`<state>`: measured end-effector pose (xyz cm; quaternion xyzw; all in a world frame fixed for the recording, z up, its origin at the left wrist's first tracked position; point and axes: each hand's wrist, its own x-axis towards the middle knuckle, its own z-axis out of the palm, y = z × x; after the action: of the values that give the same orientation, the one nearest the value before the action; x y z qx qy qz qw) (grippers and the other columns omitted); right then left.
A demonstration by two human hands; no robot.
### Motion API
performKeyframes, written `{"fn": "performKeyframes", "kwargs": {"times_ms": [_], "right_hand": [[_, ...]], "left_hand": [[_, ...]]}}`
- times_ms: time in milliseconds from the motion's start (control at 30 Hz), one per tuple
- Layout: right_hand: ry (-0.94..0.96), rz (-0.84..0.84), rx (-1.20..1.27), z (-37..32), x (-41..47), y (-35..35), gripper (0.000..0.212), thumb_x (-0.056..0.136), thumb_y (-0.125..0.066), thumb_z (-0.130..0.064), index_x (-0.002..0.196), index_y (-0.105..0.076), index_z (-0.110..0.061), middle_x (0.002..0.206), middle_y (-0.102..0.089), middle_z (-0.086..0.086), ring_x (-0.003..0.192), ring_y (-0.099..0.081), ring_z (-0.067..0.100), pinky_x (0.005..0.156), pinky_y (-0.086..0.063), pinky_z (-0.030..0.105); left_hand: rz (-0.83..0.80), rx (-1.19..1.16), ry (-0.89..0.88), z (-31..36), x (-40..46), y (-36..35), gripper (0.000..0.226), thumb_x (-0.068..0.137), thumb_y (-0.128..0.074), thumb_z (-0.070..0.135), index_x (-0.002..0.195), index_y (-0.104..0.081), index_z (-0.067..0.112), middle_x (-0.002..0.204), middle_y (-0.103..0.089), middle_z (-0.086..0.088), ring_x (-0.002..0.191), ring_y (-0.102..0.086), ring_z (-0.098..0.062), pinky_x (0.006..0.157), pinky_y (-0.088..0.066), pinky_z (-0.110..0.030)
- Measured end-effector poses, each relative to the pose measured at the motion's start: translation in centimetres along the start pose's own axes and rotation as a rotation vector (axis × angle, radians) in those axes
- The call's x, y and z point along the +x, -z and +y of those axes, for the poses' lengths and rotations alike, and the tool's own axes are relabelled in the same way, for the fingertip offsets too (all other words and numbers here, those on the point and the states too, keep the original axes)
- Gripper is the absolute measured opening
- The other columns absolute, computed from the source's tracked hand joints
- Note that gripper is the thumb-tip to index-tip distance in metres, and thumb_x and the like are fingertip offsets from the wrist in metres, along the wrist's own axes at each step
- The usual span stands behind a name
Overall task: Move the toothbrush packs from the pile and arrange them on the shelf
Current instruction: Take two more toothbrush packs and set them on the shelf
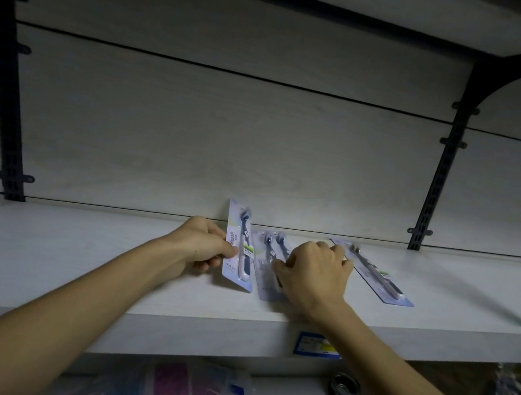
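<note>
One toothbrush pack (241,246) stands tipped up on the shelf (68,254), pinched at its edge by the left hand (200,244). Just beside it a second pack (266,264) lies flat, the right hand (317,273) curled over it with fingertips pressing down. A third pack (374,273) rests beyond the right hand. Best to lay the raised pack down parallel to its neighbour, edges close without overlapping.

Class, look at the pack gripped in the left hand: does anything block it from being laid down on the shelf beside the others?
Nothing visible does. The left hand holds its toothbrush pack over bare shelf; the neighbouring pack lies just right, under the right hand.
</note>
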<state>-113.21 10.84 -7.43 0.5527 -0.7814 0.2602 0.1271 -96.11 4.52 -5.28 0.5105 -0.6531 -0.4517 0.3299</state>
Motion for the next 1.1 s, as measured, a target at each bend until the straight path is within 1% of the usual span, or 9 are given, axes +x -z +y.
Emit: {"fn": "performKeyframes", "kwargs": {"times_ms": [200, 300, 367, 467, 533, 600, 700, 900, 1100], "right_hand": [[0.000, 0.032, 0.115, 1.5, 0.5, 0.4, 0.030, 0.089, -0.054, -0.040, 0.090, -0.071, -0.017, 0.106, -0.063, 0.007, 0.109, -0.044, 0.031, 0.089, -0.035, 0.040], [-0.020, 0.037, 0.143, 3.0, 1.3, 0.5, 0.027, 0.088, -0.054, -0.037, 0.089, -0.071, -0.016, 0.106, -0.065, 0.009, 0.111, -0.045, 0.032, 0.091, -0.035, 0.041], [-0.024, 0.042, 0.163, 4.0, 1.8, 0.6, 0.025, 0.088, -0.055, -0.036, 0.087, -0.070, -0.017, 0.105, -0.066, 0.009, 0.110, -0.046, 0.032, 0.092, -0.036, 0.042], [-0.033, 0.044, 0.160, 5.3, 2.6, 0.9, 0.025, 0.089, -0.054, -0.034, 0.087, -0.071, -0.016, 0.103, -0.066, 0.010, 0.106, -0.047, 0.033, 0.088, -0.036, 0.041], [-0.027, 0.042, 0.160, 6.0, 3.0, 1.1, 0.025, 0.089, -0.054, -0.034, 0.088, -0.071, -0.016, 0.102, -0.066, 0.010, 0.104, -0.048, 0.032, 0.086, -0.036, 0.040], [-0.024, 0.035, 0.168, 6.7, 3.5, 1.2, 0.025, 0.088, -0.054, -0.034, 0.088, -0.071, -0.016, 0.101, -0.067, 0.011, 0.102, -0.049, 0.032, 0.085, -0.037, 0.040], [-0.008, 0.028, 0.183, 7.5, 4.0, 1.5, 0.025, 0.087, -0.054, -0.033, 0.086, -0.071, -0.014, 0.098, -0.068, 0.010, 0.099, -0.050, 0.032, 0.083, -0.037, 0.039], [0.084, 0.049, 0.228, 8.1, 5.0, 1.9, 0.027, 0.085, -0.054, -0.037, 0.078, -0.069, -0.016, 0.090, -0.069, 0.009, 0.088, -0.057, 0.033, 0.081, -0.047, 0.039], [0.227, 0.060, 0.332, 6.5, 4.2, 1.7, 0.029, 0.085, -0.052, -0.040, 0.086, -0.071, -0.019, 0.092, -0.071, 0.006, 0.089, -0.059, 0.031, 0.080, -0.051, 0.040]], "left_hand": [[-0.019, -0.003, 0.036, 0.6, 0.0, -1.2, 0.002, 0.082, -0.068, 0.005, 0.083, -0.067, 0.003, 0.062, -0.056, -0.012, 0.045, -0.041, -0.015, 0.041, -0.030, -0.020], [-0.008, 0.063, 0.042, 0.9, 0.0, -1.8, 0.006, 0.083, -0.068, 0.008, 0.086, -0.067, 0.002, 0.053, -0.054, -0.008, 0.036, -0.037, -0.013, 0.040, -0.027, -0.019], [0.002, 0.115, 0.037, 1.1, 0.0, -2.1, 0.010, 0.082, -0.068, 0.011, 0.087, -0.067, 0.003, 0.052, -0.052, -0.007, 0.036, -0.036, -0.014, 0.042, -0.026, -0.021], [0.022, 0.204, 0.016, 1.3, 0.2, -2.5, 0.012, 0.080, -0.070, 0.014, 0.086, -0.065, 0.006, 0.062, -0.055, -0.007, 0.045, -0.040, -0.015, 0.044, -0.029, -0.021], [0.066, 0.296, -0.002, 1.3, 0.4, -2.6, 0.019, 0.078, -0.072, 0.020, 0.090, -0.066, 0.006, 0.071, -0.059, -0.004, 0.057, -0.048, -0.013, 0.049, -0.034, -0.022], [0.129, 0.398, -0.013, 1.1, 0.7, -2.5, 0.027, 0.076, -0.074, 0.027, 0.094, -0.067, 0.009, 0.085, -0.063, -0.002, 0.076, -0.056, -0.015, 0.062, -0.041, -0.025], [0.232, 0.486, -0.026, 0.8, 0.9, -2.3, 0.037, 0.071, -0.076, 0.037, 0.101, -0.063, 0.020, 0.107, -0.061, -0.001, 0.100, -0.057, -0.020, 0.077, -0.042, -0.026], [0.336, 0.513, -0.024, 0.6, -0.1, -2.6, 0.030, 0.074, -0.074, 0.036, 0.099, -0.062, 0.024, 0.111, -0.061, -0.002, 0.101, -0.057, -0.022, 0.080, -0.042, -0.025], [0.450, 0.632, -0.056, 0.1, -3.3, -2.3, 0.025, 0.078, -0.068, 0.036, 0.099, -0.057, 0.027, 0.102, -0.063, 0.000, 0.097, -0.056, -0.021, 0.082, -0.044, -0.028]]}}
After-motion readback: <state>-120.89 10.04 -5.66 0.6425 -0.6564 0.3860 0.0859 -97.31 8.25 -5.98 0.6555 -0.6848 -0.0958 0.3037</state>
